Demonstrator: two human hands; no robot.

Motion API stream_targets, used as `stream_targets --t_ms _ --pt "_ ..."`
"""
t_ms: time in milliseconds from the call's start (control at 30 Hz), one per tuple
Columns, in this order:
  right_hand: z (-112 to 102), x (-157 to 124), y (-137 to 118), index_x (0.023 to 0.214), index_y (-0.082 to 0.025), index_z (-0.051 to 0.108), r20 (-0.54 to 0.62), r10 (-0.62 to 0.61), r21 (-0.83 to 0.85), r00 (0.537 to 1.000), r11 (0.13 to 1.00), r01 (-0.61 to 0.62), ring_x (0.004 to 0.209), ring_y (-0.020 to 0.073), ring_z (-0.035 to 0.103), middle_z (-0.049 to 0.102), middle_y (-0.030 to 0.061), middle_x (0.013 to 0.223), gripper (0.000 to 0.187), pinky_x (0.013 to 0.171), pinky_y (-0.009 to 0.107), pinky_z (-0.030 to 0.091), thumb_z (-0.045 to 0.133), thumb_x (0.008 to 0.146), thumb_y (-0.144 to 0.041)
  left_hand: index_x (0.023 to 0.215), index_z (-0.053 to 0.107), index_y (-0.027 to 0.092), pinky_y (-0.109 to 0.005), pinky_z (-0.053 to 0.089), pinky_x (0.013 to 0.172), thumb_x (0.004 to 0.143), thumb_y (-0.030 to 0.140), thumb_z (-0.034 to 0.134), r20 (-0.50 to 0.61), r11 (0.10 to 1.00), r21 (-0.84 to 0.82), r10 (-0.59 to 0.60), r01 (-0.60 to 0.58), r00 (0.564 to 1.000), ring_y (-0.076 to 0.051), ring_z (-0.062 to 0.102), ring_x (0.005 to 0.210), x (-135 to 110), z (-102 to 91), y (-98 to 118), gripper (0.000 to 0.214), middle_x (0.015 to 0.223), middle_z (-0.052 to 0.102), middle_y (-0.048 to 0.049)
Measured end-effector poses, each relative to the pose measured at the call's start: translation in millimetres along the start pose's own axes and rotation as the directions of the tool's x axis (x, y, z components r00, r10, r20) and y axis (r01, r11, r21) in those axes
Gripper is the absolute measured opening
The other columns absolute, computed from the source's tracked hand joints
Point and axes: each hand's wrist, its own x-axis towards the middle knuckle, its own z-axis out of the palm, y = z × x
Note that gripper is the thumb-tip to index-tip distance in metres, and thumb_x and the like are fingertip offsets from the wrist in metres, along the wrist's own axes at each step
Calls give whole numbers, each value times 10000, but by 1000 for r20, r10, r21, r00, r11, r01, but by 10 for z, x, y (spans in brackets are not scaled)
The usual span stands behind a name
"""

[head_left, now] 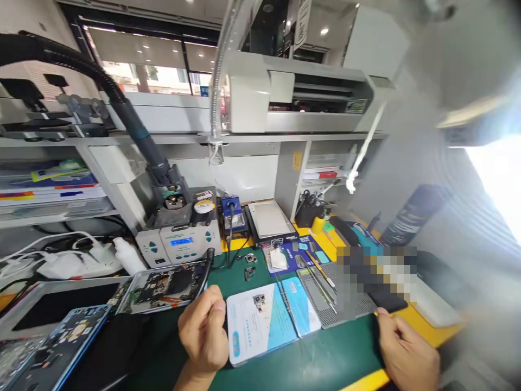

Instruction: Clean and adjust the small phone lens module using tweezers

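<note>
My left hand (204, 328) is curled into a fist just left of a white-and-blue card-like pad (248, 339); nothing shows in its fingers. My right hand (408, 347) rests loosely closed near the mat's right edge, its fingers curled with nothing visible in them. On the pad lie a small phone camera module (259, 302) and a pair of tweezers (290, 308). Two more small modules (250, 273) sit on the green mat (325, 358) behind the pad. A perforated grey tool mat (325, 320) carries several slim tools, including a brush (323, 274).
At left are an opened tablet (166, 288) and a blue-edged phone frame (77, 331). Behind stand a soldering station (183, 241) and a white-topped box (271, 220). A black hose (207, 266) crosses near my left hand. A spray can (411, 214) stands right; part there is pixelated.
</note>
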Motion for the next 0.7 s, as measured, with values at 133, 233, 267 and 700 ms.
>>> stream_targets --t_ms 133,233,267,700 --pt "23 -21 -65 579 -259 237 7 25 -11 1000 1000 -25 468 125 360 237 -62 542 476 503 257 327 491 931 -456 632 468 212 -285 333 498 862 139 503 -62 997 73 0 4 998 -134 387 511 -30 -1 -73 244 579 379 29" --pt "35 -16 -72 589 -259 231 -2 -8 -17 1000 1000 8 468 120 356 233 -67 549 470 512 261 317 478 947 -435 646 526 208 -296 417 506 833 178 542 -99 986 163 -30 46 995 -157 486 515 -38 5 -112 189 580 498 9" --pt "36 -14 -69 592 -259 230 -5 -27 -13 1000 1000 26 469 118 354 234 -69 553 466 516 263 314 474 953 -426 643 532 208 -299 438 511 826 180 550 -115 983 176 -29 49 993 -161 505 515 -38 9 -115 186 581 519 7" --pt "49 2 -58 591 -252 233 -115 -178 63 977 981 186 462 106 298 217 -86 544 465 511 272 267 492 960 -363 599 467 209 -296 396 508 870 192 511 -71 967 253 35 -16 997 -131 429 508 -45 42 -9 275 578 461 20"
